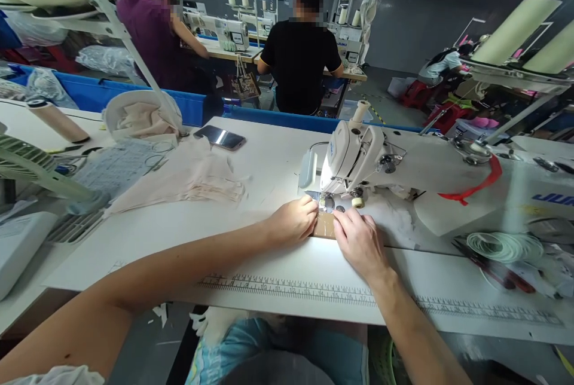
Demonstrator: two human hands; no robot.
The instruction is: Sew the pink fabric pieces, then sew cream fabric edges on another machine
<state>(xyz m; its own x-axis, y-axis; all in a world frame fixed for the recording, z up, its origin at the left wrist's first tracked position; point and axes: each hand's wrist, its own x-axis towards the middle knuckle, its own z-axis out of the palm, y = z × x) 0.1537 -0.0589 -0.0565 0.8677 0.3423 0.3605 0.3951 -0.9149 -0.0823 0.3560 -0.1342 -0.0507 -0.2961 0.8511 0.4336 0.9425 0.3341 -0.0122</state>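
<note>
A white sewing machine (354,161) stands on the table, its lamp shining on the needle area. My left hand (293,220) is closed, fingertips pinched just left of the presser foot (328,201). Whatever lies in that pinch is too small or hidden to make out. On the other side, my right hand (362,243) has its fingers bent together close to the needle; what they hold is hidden too. Between both hands lies a flat brown piece (323,226) on the machine bed, its edges partly covered by my fingers.
Stacked pale fabric pieces (210,179) and a phone (222,137) lie left. A fabric-filled bowl (143,115) stands behind them, a green fan (36,164) nearer. Coiled pale cord (504,247) lies right. A ruler strip (291,290) runs along the front. Two people sit ahead.
</note>
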